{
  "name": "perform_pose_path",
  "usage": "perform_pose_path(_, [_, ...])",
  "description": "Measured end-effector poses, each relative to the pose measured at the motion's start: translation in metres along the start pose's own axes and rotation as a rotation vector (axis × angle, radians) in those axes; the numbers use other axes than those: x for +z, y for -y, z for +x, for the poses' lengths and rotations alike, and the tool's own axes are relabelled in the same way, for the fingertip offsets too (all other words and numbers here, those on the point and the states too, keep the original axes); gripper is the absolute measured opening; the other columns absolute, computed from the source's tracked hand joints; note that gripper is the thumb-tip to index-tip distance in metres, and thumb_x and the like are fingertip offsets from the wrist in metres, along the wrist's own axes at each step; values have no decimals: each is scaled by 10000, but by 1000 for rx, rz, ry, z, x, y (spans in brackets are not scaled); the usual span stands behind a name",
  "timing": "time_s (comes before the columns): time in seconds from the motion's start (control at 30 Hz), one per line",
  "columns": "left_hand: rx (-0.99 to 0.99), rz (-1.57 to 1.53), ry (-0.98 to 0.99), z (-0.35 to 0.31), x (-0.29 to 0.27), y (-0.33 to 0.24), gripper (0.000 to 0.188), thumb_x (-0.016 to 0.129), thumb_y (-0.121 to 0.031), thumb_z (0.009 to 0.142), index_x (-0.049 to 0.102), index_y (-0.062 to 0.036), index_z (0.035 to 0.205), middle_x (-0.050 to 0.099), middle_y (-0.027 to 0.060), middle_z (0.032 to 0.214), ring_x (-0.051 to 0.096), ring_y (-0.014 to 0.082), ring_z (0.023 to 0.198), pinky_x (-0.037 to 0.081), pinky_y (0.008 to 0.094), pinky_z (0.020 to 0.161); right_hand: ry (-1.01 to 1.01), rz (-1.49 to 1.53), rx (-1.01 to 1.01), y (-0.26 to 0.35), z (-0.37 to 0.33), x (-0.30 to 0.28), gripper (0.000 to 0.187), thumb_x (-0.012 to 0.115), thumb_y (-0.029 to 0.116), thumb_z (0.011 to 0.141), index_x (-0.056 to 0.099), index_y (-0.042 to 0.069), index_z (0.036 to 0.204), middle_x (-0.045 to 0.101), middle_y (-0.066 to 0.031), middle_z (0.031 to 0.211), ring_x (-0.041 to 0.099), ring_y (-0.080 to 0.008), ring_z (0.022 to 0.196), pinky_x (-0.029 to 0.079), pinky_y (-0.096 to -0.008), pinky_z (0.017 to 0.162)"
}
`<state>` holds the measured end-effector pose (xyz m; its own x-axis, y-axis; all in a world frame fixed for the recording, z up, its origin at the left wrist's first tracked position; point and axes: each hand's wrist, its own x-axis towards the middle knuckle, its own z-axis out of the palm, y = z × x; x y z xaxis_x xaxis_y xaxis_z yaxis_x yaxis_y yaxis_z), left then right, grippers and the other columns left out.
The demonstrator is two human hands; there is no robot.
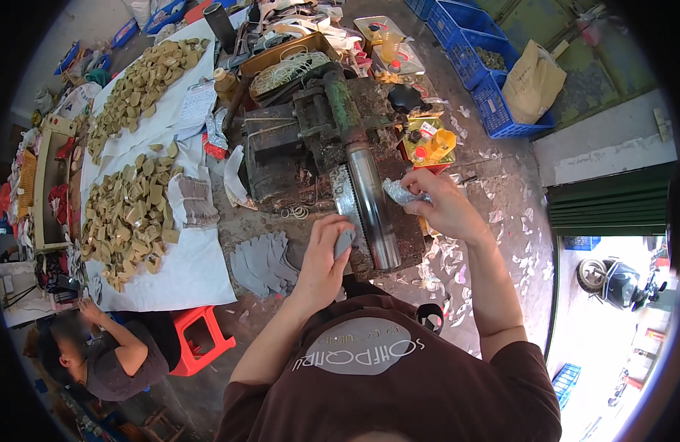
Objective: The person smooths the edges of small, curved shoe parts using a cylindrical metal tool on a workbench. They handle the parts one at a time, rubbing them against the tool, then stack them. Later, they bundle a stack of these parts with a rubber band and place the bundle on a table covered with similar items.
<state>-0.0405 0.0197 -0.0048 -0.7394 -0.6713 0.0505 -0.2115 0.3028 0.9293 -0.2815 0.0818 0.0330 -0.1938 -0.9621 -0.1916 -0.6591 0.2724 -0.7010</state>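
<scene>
Grips grey piece (344, 242) in curled left hand (324, 249), beside machine's (310, 147) near-left corner. Pinches silvery material (401, 193) between right hand's (444, 208) closed fingers.

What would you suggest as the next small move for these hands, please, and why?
I would probably have the right hand draw its crumpled silvery piece a little away from the shiny metal roller: it is held close beside the roller, while the left hand holds a small grey piece on the opposite side.
</scene>
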Motion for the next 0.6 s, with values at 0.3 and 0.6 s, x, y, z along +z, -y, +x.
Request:
perform_pose_path(0.3, [-38, -8, 53, 5, 7, -6, 338, 467, -4, 844, 477, -25, 1181, 396, 153, 1259, 404, 328, 1196, 327, 380, 995, 44, -92, -174, 2, 5, 7, 402, 701, 90, 705, 542, 81, 1074, 616, -94, 881, 558, -286, 873, 362, -377, 823])
perform_pose_path(0.6, [-215, -110, -202, -29, -53, 30, 388, 487, 116, 739, 537, -25, 1097, 462, 162, 1172, 450, 333, 1134, 357, 352, 969, -227, 220, -71, -21, 2, 14, 464, 661, -27, 730, 510, 1, 1168, 574, -28, 821, 534, -120, 727, 447, -263, 698])
